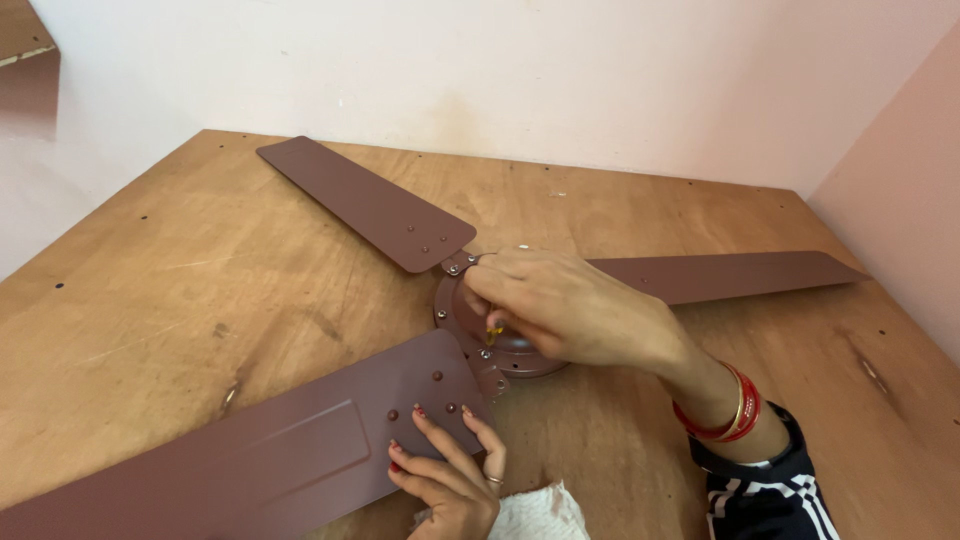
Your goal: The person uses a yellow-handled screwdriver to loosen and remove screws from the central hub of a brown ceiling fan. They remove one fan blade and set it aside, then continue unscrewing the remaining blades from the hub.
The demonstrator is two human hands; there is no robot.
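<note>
Two hands: left grip (450,470) flat on blade (300,440); right grip (570,305) pinching yellow tool (494,329).

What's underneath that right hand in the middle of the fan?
Under the right hand sits the fan's round brown hub with small screws, and a yellow bit pinched in the fingers. The hub's far side is covered.

I'm working on a brown metal three-bladed ceiling fan (455,290) lying flat on the wooden desk (150,300), blades spreading outward, while a small yellow-handled screwdriver (494,329) is standing over its round hub.
</note>
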